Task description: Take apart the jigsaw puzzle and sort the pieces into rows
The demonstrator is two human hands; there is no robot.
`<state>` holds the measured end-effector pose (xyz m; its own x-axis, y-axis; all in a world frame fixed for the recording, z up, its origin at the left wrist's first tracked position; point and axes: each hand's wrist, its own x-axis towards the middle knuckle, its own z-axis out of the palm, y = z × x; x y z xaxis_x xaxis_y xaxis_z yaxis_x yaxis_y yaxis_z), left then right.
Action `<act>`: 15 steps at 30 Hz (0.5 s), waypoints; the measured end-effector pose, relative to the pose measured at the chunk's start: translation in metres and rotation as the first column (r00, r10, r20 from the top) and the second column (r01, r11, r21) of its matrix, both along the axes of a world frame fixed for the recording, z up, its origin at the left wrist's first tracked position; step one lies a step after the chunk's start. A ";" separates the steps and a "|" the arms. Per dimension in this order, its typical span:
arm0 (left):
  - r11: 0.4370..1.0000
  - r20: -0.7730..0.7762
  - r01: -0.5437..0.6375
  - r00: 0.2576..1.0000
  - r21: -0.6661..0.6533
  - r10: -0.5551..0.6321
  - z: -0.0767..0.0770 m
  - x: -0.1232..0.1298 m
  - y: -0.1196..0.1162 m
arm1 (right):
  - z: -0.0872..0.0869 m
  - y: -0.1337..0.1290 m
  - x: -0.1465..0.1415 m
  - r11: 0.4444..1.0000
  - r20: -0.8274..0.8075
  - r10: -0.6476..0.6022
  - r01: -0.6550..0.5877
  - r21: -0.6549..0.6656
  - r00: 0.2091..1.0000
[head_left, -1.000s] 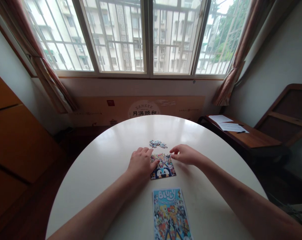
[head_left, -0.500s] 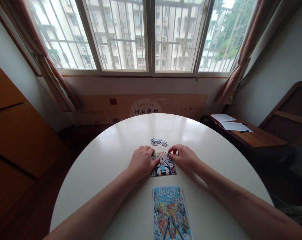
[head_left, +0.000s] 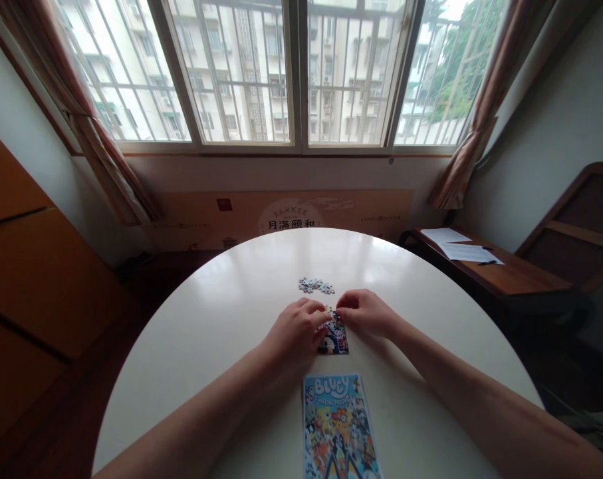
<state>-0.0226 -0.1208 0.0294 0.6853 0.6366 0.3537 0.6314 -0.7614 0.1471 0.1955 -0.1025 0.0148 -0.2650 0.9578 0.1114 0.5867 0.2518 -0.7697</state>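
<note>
A partly assembled colourful puzzle [head_left: 337, 338] lies on the white round table. My left hand [head_left: 298, 327] is over its left side, fingers bent and spread, covering much of it. At the puzzle's upper right edge is my right hand [head_left: 363, 310], thumb and fingertips pinched together; whatever is between them is too small to make out. Beyond both hands sits a small pile of loose puzzle pieces [head_left: 311, 285]. Nearer to me lies a Bluey picture card [head_left: 338, 426] with the same kind of artwork.
The round table [head_left: 181, 359] has a curved far edge. To the right, a wooden side table [head_left: 520, 273] holds paper sheets [head_left: 468, 253] and a pen. Behind stand a printed board [head_left: 241, 213], curtains and barred windows.
My left hand has moved right, across the puzzle, and now hides more of it. My right hand's fingers have drawn closer together at the puzzle's upper right edge.
</note>
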 end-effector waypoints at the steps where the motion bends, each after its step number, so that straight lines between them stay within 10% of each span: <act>1: 0.999 -0.014 0.044 0.999 -0.006 -0.044 -0.001 0.002 -0.001 | 0.001 0.000 0.001 1.000 0.010 0.013 -0.013 0.009 1.000; 15: 0.993 -0.023 0.092 0.995 -0.071 -0.094 -0.005 0.002 -0.001 | -0.009 0.022 0.006 0.995 -0.154 -0.099 0.101 0.006 0.983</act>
